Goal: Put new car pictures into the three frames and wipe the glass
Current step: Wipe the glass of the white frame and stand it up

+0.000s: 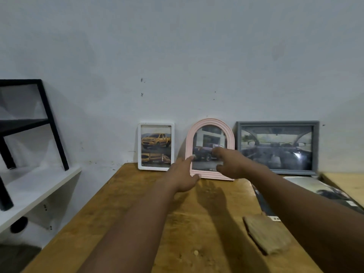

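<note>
Three frames lean against the wall at the back of a wooden table (141,203). A white frame (156,125) on the left holds a yellow pickup picture. A pink arched frame (209,123) in the middle holds a dark car picture. A grey frame (276,123) on the right shows a car interior. My left hand (182,174) is open, fingertips at the pink frame's lower left edge. My right hand (230,162) is open in front of that frame's glass, fingers spread and covering its lower right part. Neither hand holds anything.
A folded brown cloth (266,234) lies on the table near my right forearm. Loose car prints (323,189) lie to the right, below the grey frame. A white shelf (37,186) with a black metal stand (49,115) is on the left.
</note>
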